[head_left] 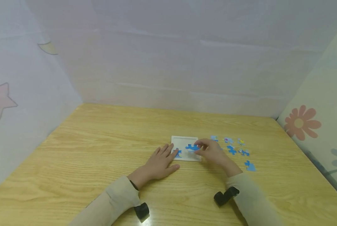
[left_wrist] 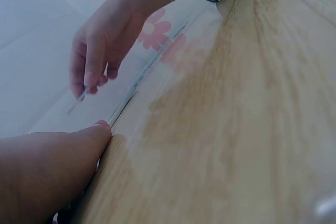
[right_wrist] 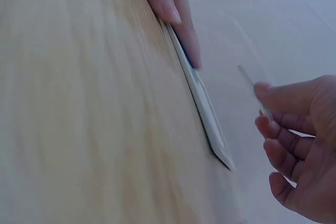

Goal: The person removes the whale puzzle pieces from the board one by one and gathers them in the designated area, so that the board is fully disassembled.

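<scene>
A white puzzle frame point(head_left: 186, 159) lies flat on the wooden table. In its lower left corner sits a blue puzzle piece point(head_left: 178, 153). My left hand point(head_left: 159, 163) rests at the frame's left side, its straight fingers spread and one fingertip on the corner piece. Above the frame, my right hand point(head_left: 212, 152) pinches another blue puzzle piece point(head_left: 191, 147) between thumb and fingers. From the right wrist view, the held piece point(right_wrist: 245, 77) appears edge-on as a thin strip, raised off the frame point(right_wrist: 207, 116).
Several loose puzzle pieces point(head_left: 232, 150) are spread to the right of the frame, partly behind the right hand. One corner piece point(head_left: 250, 165) lies nearer the front. The wooden table point(head_left: 106, 141) meets pale hanging cloth point(head_left: 146, 69) at the back and sides.
</scene>
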